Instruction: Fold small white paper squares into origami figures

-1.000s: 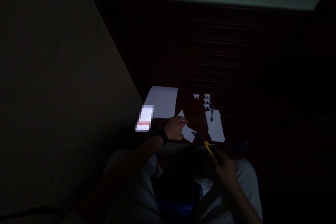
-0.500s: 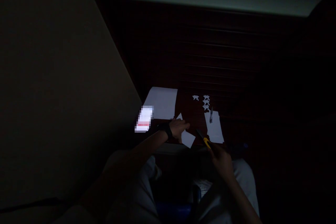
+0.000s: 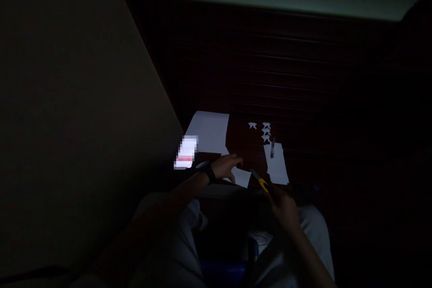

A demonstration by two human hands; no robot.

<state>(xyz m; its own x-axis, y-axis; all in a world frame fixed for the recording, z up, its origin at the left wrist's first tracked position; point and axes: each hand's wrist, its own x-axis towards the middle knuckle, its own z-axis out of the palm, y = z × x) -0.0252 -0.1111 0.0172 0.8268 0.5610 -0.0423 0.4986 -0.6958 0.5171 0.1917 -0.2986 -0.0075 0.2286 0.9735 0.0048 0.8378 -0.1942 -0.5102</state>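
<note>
My left hand, with a dark band on its wrist, rests over a small piece of white paper near the table's front edge. Its fingers are spread, and part of the paper is hidden beneath it. In my right hand is a yellow utility knife, gripped by the handle. The blade points up and left, its tip close to the paper's right corner; in this dim light I cannot tell whether they touch.
A large white sheet lies at the back left, beside a lit phone with a blurred screen. Several small cut paper shapes sit at the back. To the right, a pen lies on white paper.
The small paper has turned a little under my left hand, whose fingers have spread wider. The knife has shifted slightly left, closer to the paper.
</note>
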